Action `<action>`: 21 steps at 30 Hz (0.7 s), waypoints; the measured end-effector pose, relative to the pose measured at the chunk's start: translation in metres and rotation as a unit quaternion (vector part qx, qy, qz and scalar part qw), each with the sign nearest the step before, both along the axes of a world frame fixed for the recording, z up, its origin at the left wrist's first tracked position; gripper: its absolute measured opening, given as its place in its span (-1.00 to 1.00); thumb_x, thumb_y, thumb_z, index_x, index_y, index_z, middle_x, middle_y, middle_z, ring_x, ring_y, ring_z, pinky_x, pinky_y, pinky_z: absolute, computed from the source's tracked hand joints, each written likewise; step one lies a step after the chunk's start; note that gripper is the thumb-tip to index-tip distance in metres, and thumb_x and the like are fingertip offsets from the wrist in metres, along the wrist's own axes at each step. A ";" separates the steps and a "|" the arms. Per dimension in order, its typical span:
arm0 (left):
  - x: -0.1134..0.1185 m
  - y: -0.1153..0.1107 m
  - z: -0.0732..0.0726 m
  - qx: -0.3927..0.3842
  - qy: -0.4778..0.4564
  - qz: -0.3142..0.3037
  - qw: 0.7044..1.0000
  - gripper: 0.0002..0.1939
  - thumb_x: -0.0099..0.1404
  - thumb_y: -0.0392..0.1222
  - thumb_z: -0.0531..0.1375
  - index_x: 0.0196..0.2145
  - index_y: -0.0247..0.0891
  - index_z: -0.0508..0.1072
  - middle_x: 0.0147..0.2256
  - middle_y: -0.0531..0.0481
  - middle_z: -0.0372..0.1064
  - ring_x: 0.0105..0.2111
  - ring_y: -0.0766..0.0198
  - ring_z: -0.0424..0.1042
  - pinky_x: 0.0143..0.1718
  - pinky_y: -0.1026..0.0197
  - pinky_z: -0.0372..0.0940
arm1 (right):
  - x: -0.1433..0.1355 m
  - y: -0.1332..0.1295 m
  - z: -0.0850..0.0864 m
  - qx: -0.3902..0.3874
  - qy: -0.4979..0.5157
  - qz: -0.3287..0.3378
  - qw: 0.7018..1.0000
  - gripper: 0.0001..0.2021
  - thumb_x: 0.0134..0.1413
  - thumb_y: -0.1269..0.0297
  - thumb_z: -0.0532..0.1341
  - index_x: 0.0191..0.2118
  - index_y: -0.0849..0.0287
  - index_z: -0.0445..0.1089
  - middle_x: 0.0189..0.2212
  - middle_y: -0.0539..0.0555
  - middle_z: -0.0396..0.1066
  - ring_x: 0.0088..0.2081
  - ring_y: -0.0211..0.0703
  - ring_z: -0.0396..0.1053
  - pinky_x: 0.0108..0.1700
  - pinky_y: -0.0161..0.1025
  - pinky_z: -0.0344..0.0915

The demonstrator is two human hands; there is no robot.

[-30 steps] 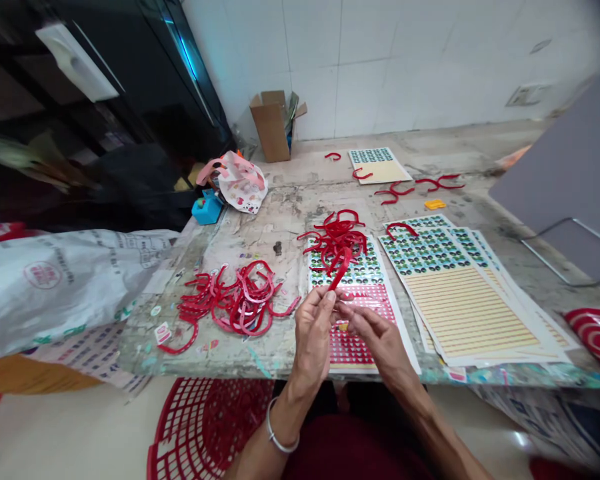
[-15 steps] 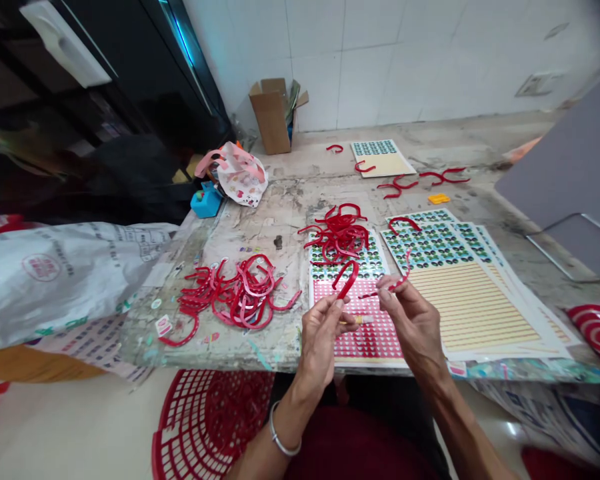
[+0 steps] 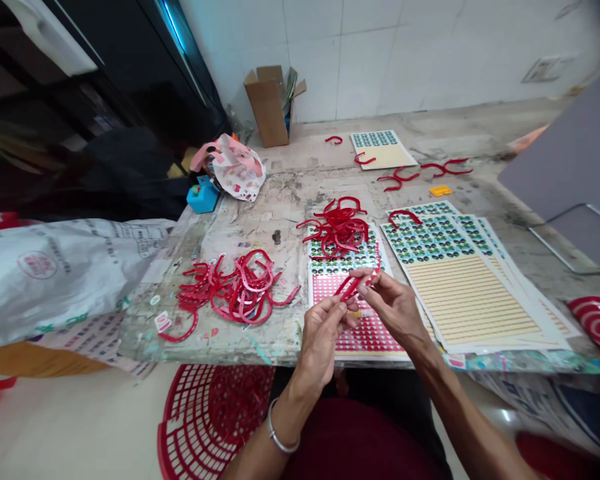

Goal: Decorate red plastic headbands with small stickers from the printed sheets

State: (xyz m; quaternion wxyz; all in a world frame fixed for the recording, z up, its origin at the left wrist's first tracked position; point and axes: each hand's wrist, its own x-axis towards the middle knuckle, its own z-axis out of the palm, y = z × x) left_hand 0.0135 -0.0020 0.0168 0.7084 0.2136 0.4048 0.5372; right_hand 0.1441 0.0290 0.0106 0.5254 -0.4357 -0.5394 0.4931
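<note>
My left hand is closed on the end of a red curved band that looks like a headband. Its bend lies partly behind my right fingers. My right hand pinches a thin red-and-white patterned strip, whose far end sticks up, against the band. A small yellow item shows by my left fingertips; whether it is held I cannot tell. Below both hands lies a pink dotted sheet. A heap of red bands rests on its far part, and another heap lies to the left.
Printed sheets overlap on the right, one bearing a red band. Further back are loose bands, a yellow piece, a cardboard box and a printed bag. A red basket stands below the table edge.
My right hand has moved left with the strip, bringing it from beside the band onto it. My left hand has stayed nearly in place, still holding the band.
</note>
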 end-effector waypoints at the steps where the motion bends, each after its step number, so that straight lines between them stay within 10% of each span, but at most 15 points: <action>1: 0.000 0.000 0.000 0.000 -0.001 0.001 1.000 -0.90 0.14 -0.28 0.24 -0.39 -0.38 0.48 -0.45 -0.03 0.40 -0.54 0.46 0.28 -0.33 0.32 0.27 | 0.000 0.000 0.000 -0.002 0.002 -0.001 1.000 -0.85 0.06 0.20 0.19 -0.41 0.17 0.29 -0.11 0.12 0.36 -0.23 -0.18 0.36 -0.24 -0.24 0.35; 21: 0.003 0.000 0.000 0.002 -0.005 -0.004 1.000 -0.94 0.16 -0.33 0.20 -0.45 -0.37 0.45 -0.48 -0.01 0.40 -0.51 0.45 0.30 -0.30 0.33 0.22 | -0.006 -0.002 -0.001 -0.040 -0.006 -0.038 0.998 -0.80 0.01 0.15 0.23 -0.28 0.15 0.37 -0.23 0.10 0.35 -0.35 -0.23 0.38 -0.41 -0.32 0.39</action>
